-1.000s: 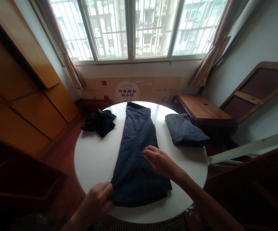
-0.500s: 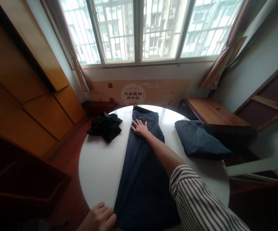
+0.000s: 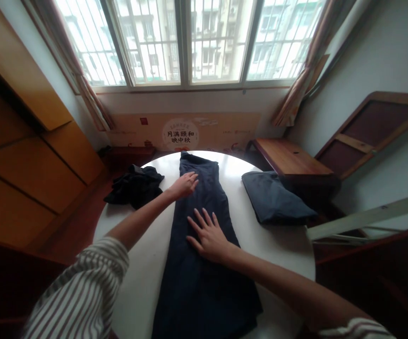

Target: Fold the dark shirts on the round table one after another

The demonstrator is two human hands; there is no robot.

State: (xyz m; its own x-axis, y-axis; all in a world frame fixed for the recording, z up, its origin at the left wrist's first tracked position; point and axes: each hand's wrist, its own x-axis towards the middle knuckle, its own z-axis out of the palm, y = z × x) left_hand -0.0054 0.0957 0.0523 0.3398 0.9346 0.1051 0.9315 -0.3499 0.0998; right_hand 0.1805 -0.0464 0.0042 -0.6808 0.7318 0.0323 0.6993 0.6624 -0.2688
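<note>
Dark navy trousers (image 3: 196, 282) lie lengthwise over the white round table (image 3: 136, 268), folded in half, their waistband at the far end. My left hand (image 3: 185, 184) is over the upper part of the trousers, below the waistband, fingers loosely bent and nothing seen in them. Lower down, my right hand (image 3: 209, 238) rests flat on the cloth with its fingers spread. The near end of the trousers runs out of the bottom of the view.
A crumpled black garment (image 3: 135, 186) sits at the table's left edge. On the right side lies a folded dark blue-grey garment (image 3: 276, 197). Beyond the table stand a wooden bench (image 3: 292, 155) and a window wall; yellow-brown cabinets (image 3: 30, 174) line the left.
My left hand has left the near edge of the trousers and reached up to their far part. My right hand has slid down toward me. The view has shifted slightly right.
</note>
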